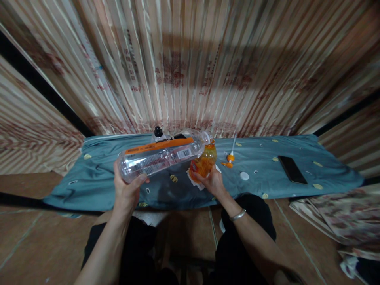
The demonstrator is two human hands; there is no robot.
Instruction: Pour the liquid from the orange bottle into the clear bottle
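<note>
My left hand [127, 186] is wrapped round the base end of a large clear plastic bottle [154, 158] with an orange and black label. The bottle lies tilted nearly level, its neck pointing right. Its mouth is over or against the top of an orange bottle [203, 164]; I cannot tell whether they touch. My right hand [213, 182] grips that orange bottle low on its side, above a white scalloped paper piece [196, 182]. To the right lies an orange pump head [229, 159] with a pale tube. Near it is a round white cap [244, 176].
A black phone [292, 170] lies at the right of the teal cloth [97, 170]. Behind the clear bottle stands a black-topped bottle [158, 133], partly hidden. A striped curtain [190, 67] hangs along the back, and dark poles [59, 91] slant at both sides.
</note>
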